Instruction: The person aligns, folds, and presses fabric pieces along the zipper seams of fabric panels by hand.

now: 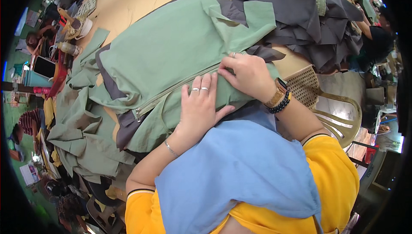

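Note:
A light green garment piece [167, 41] lies spread over dark grey fabric. Along its near side runs a long zipper [176, 89], its metal slider [138, 113] at the left end. My left hand [198, 103] rests flat on the green cloth, fingers stretched out up to the zipper. Thumb and fingers of my right hand [253, 77] are pinched together on the zipper's right end; the exact grip is partly hidden by the fingers. The near edge of the cloth hangs toward my lap, where a light blue cloth [240, 165] covers my front.
Dark grey fabric [296, 2] is heaped at the far right of the tan table [141, 2]. Loose green pieces [81, 131] drape off the left edge. A phone [44, 67], a bottle [68, 48] and a white container [86, 28] stand farther left. A chair [343, 113] is at right; people sit around.

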Tool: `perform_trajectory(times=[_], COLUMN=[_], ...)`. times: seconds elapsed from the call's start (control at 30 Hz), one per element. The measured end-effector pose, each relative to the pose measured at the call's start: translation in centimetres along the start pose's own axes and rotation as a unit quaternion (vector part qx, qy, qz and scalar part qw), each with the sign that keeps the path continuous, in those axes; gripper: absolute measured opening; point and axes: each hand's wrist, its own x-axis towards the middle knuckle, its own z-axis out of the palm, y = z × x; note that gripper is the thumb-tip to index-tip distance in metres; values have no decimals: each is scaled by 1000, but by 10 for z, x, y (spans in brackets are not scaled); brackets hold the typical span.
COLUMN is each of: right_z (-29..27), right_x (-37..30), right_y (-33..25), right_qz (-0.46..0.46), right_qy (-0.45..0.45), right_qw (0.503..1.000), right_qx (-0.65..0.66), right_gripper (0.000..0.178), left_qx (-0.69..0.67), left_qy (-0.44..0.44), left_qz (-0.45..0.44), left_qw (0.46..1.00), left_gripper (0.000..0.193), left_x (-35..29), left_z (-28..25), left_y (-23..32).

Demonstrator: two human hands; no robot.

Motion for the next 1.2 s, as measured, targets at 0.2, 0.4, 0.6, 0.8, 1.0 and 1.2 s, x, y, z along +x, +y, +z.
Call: perform_trajectory(times=[0.2,0.4,0.6,0.8,1.0,1.2], right_z=[-29,-27,-25,-15,-12,-9], right_x=[-11,-10,-9,-6,-5,-5], right_y=[12,13,20,27,29,31], right_qz=[5,8,10,11,20,23], right_qy=[21,52,44,55,46,48], right_qw=[1000,999,999,998,999,998], right_qx=[-2,4,-11,-15,-20,-16], right_gripper=[12,12,13,17,18,15], left_qx=[39,53,49,50,48,38], left_qy=[-32,-25,-28,-18,-36,-33], left_qz=[-9,-8,-5,-3,-5,11], left_qw=[999,998,998,999,998,999], left_gripper=[102,107,109,110,109,110], left_x=[6,9,9,9,15,18], left_z=[-5,-3,-1,0,-3,2], left_y=[2,4,3,4,4,6])
